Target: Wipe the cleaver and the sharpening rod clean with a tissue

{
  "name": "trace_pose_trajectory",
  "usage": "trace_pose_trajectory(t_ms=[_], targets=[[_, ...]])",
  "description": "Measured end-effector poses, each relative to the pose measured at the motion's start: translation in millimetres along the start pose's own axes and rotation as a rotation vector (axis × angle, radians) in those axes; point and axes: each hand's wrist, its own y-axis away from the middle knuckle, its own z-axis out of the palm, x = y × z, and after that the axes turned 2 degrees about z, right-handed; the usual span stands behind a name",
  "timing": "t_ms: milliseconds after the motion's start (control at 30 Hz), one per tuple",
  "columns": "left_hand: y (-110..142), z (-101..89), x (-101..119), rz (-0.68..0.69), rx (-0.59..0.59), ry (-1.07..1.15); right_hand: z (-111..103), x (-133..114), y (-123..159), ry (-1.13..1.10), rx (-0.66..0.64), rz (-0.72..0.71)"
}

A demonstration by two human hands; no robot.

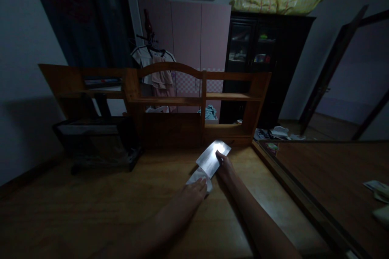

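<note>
A flat, shiny silver rectangular plate is held at a slant above the wooden desk top, with a bright glare near its far end. My right hand grips its right edge, thumb lying on the upper face. At the near end, my left hand is closed on a pale, thin cloth or tissue, fingers together and pressing it against the plate. Its exact material is too dim to tell. Whatever lies beneath the plate and under my left palm is hidden.
A wooden shelf unit stands along the desk's back edge. At the left sits a black bag-like holder. A raised wooden rim borders the desk's right side, with a lower wooden surface beyond it.
</note>
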Motion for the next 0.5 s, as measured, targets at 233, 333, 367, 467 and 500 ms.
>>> trace_pose_trajectory(t_ms=[233,333,367,467,500], targets=[[31.4,-10.5,3.9,-0.050,-0.113,-0.045,0.9,0.5,-1.3,-0.024,0.048,-0.022],[44.6,-16.8,4.4,-0.055,-0.157,-0.047,0.8,1.1,-1.6,-0.026,0.063,-0.031],[48.5,-19.1,5.5,-0.064,-0.178,-0.055,0.8,1.3,-1.7,-0.027,0.067,-0.034],[56.1,-24.6,10.2,-0.095,-0.210,-0.081,0.5,1.4,-2.4,-0.029,0.067,-0.037],[56.8,-25.3,11.7,-0.098,-0.202,-0.089,0.3,1.3,-2.7,-0.029,0.066,-0.036]])
